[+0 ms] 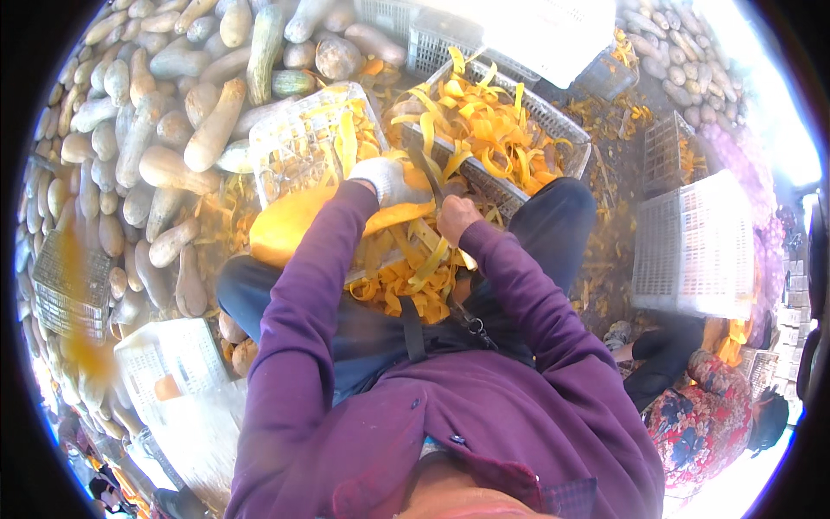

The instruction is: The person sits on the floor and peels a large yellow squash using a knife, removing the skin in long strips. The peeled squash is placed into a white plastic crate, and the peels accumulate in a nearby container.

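My left hand point(392, 181), in a white knitted work glove with a worn, orange-stained palm side, presses on a peeled orange squash point(285, 227). The squash lies slantwise over my lap against a pale plastic crate point(272, 146). My bare right hand point(458, 218) is closed around the handle end of a long dark blade point(425, 165), probably a peeling knife. The blade points up and left, right beside the gloved fingers; whether it touches the squash is hard to tell. Curled orange peelings point(402, 285) are heaped between my legs.
A crate point(579, 154) heaped with peel strips stands ahead. Unpeeled squashes point(214, 126) cover the ground on the left. White crates point(694, 246) are stacked at right, and another white crate point(172, 357) stands at lower left. A person in a floral top point(700, 415) sits at lower right.
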Action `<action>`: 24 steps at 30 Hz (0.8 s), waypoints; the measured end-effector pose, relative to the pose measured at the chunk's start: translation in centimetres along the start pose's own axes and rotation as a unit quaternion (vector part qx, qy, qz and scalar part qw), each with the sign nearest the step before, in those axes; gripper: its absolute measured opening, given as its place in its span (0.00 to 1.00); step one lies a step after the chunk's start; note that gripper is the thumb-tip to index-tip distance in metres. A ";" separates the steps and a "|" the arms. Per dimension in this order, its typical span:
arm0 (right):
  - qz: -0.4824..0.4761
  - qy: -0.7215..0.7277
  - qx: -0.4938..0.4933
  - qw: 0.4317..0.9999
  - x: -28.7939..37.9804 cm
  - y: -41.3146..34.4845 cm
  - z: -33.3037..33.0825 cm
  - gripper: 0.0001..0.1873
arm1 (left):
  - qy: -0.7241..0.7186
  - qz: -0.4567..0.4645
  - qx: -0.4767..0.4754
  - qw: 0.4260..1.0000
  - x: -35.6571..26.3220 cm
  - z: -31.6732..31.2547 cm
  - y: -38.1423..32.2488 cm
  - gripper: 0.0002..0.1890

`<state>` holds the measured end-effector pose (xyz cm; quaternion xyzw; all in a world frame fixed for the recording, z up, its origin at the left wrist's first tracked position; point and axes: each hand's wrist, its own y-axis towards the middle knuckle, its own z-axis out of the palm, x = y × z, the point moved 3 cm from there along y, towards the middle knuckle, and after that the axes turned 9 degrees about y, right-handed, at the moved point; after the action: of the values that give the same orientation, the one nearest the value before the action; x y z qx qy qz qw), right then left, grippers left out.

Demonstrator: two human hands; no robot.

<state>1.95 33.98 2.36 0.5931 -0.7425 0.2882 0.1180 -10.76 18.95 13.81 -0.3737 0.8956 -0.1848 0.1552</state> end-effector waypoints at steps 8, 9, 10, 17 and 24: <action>0.089 0.108 -0.095 0.986 1.2 -0.9 1.1 0.10 | 0.005 0.007 -0.015 1.000 -0.1 0.6 -0.5 0.48; 0.065 0.073 -0.078 0.992 1.4 -1.0 1.5 0.10 | 0.008 0.011 -0.006 1.000 0.1 1.0 -0.3 0.48; 0.041 0.038 -0.061 0.997 1.4 -1.1 1.7 0.10 | 0.010 0.016 0.003 1.000 0.2 1.3 0.0 0.47; -0.034 -0.111 -0.011 0.993 2.8 -3.9 2.6 0.09 | -0.028 0.009 -0.042 0.999 0.7 3.4 1.2 0.39; -0.042 -0.136 0.083 0.986 2.0 -1.6 2.4 0.12 | 0.009 0.022 -0.102 0.994 1.4 2.8 1.1 0.35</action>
<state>3.31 30.77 1.92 0.6654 -0.6993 0.2603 -0.0214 -11.21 18.09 10.63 -0.3664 0.9191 -0.0923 0.1116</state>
